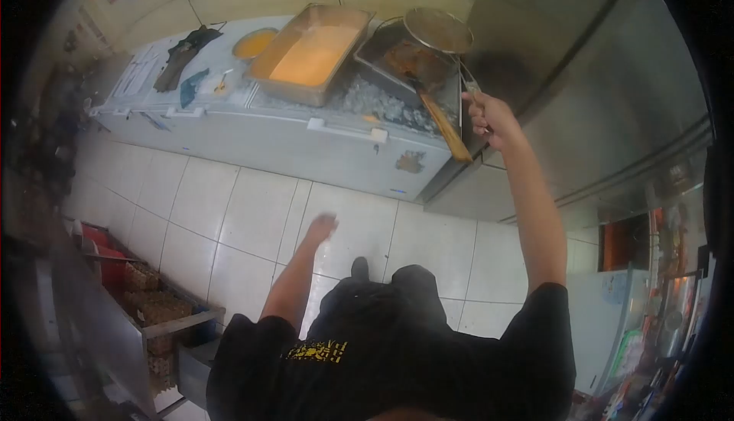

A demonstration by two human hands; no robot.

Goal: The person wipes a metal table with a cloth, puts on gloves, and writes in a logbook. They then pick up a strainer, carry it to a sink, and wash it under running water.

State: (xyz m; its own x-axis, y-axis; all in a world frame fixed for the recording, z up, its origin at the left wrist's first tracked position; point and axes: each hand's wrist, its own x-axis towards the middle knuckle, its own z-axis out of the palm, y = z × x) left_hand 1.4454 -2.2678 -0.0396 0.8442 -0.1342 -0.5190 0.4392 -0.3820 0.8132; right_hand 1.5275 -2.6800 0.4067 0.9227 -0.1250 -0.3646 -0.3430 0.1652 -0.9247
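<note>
My right hand (493, 119) is closed around the handle of a round strainer (438, 29). The strainer's bowl is over the back of a dark metal tray (382, 58) with brownish residue in it. A wooden-handled tool (443, 126) leans in that tray, its handle sticking out past the front edge beside my right hand. My left hand (323, 227) hangs in the air above the tiled floor, touching nothing; its fingers are smeared by motion.
A deep metal pan of orange liquid (310, 61) stands on the white chest freezer (290, 142), with a bowl of yellow-orange liquid (256, 43) beside it. Dark cloths lie further left. A steel cabinet (596, 92) rises at right. A metal rack with egg trays (149, 299) stands at lower left.
</note>
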